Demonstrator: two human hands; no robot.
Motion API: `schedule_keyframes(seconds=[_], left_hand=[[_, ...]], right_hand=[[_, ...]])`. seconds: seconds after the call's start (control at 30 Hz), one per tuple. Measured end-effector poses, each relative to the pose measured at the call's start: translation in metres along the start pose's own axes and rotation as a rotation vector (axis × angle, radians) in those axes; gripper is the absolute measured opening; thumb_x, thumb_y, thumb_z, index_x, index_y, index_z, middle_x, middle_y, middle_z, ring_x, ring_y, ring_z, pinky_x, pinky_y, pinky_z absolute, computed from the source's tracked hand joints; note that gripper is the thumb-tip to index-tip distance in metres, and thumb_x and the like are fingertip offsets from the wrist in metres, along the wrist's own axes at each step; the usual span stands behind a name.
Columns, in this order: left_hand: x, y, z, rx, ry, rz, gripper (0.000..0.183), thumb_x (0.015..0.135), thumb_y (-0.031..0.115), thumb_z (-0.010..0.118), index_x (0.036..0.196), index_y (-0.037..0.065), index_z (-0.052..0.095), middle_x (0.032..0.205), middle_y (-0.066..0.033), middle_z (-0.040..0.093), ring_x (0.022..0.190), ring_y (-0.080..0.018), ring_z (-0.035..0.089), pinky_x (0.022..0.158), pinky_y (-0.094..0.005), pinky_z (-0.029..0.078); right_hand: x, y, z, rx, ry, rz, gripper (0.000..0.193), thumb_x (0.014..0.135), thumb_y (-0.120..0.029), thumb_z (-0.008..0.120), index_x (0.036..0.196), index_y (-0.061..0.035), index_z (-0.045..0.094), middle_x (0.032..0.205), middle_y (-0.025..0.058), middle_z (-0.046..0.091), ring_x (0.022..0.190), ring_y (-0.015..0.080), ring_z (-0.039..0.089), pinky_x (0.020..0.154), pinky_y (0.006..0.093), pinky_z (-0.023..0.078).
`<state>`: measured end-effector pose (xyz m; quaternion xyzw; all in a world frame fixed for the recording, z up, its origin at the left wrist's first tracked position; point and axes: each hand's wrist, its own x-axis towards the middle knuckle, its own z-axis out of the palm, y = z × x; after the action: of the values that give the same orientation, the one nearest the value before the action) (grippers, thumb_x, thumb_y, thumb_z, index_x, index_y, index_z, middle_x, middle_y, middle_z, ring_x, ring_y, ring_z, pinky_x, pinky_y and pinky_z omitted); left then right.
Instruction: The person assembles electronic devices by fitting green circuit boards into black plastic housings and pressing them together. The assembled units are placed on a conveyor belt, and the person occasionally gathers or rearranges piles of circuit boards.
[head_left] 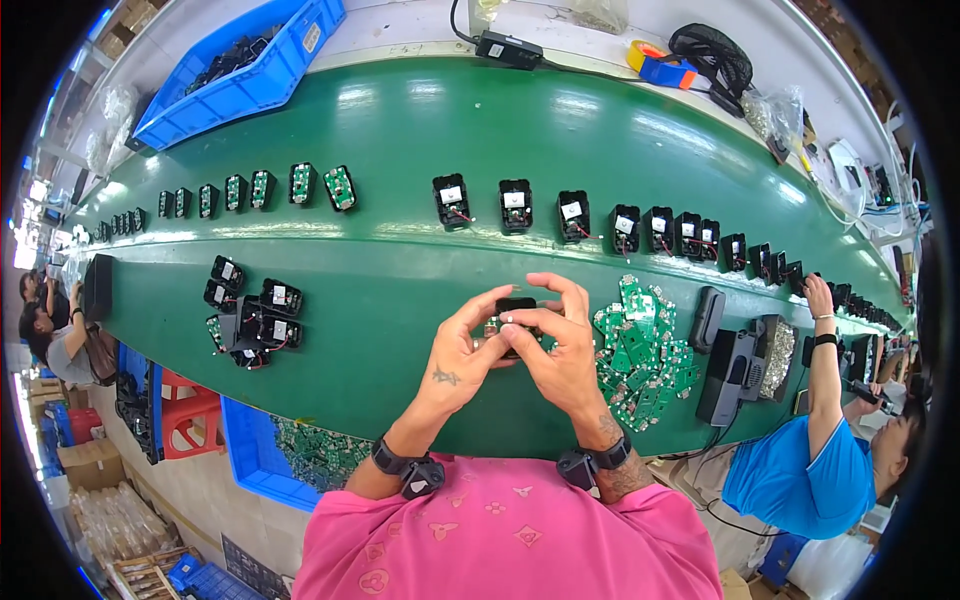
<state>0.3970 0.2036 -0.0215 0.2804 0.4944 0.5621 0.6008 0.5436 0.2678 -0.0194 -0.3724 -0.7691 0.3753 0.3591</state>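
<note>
Above the green bench, both hands close around a small black plastic housing (516, 303). My left hand (462, 350) grips it from the left, thumb and fingers against its side. From the other side my right hand (560, 352) holds it, with the thumb pressed near its front. A bit of green circuit board shows at its left edge; the fingers cover the rest. Just right of my right hand lies a loose pile of green circuit boards (640, 350). A cluster of black housings with white parts (280, 297) sits to the left.
Rows of black housings (515, 205) and board-fitted housings (302, 183) line the green bench (400, 120). A blue bin (225, 90) stands far left; another blue bin (250, 450) is below the edge. A grey device (728, 378) stands right, near a co-worker's arm (825, 370).
</note>
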Motion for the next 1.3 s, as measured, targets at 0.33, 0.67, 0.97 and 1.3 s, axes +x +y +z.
schedule_keyframes(seconds=[0.33,0.67,0.97,1.3], left_hand=[[0.0,-0.006,0.01,0.141,0.034,0.116,0.045,0.094,-0.002,0.061,0.138,0.001,0.055,0.127,-0.0122,0.06,0.1,-0.0139,0.067,0.079,-0.0265,0.06],[-0.003,0.009,0.015,0.386,0.251,0.433,0.046,0.092,-0.009,0.062,0.137,-0.002,0.055,0.136,-0.016,0.056,0.111,-0.0186,0.064,0.092,-0.0286,0.054],[-0.01,0.019,0.011,0.551,0.128,0.489,0.042,0.091,-0.009,0.063,0.132,-0.001,0.061,0.138,-0.0178,0.055,0.114,-0.0207,0.064,0.09,-0.0301,0.057],[-0.013,0.015,0.021,0.908,0.193,0.643,0.049,0.08,-0.011,0.066,0.125,0.008,0.067,0.128,-0.0264,0.06,0.104,-0.0394,0.068,0.078,-0.0366,0.057]], right_hand=[[-0.007,0.001,0.01,0.213,0.116,0.137,0.01,0.092,-0.009,0.066,0.097,-0.0046,0.073,0.128,0.0146,0.055,0.122,0.0296,0.045,0.096,0.0396,0.043],[0.008,-0.022,-0.015,-0.025,-0.08,-0.048,0.007,0.089,-0.004,0.066,0.085,0.0012,0.062,0.076,0.0139,0.061,0.069,0.0335,0.061,0.063,0.0418,0.048],[0.015,-0.029,-0.034,0.047,-0.282,0.088,0.008,0.086,-0.006,0.066,0.084,0.0019,0.064,0.074,0.015,0.064,0.063,0.0331,0.062,0.058,0.0394,0.048],[0.011,-0.021,-0.027,-0.013,-0.232,-0.014,0.011,0.086,-0.006,0.065,0.082,0.0041,0.063,0.07,0.0159,0.061,0.061,0.0339,0.061,0.056,0.0406,0.046]])
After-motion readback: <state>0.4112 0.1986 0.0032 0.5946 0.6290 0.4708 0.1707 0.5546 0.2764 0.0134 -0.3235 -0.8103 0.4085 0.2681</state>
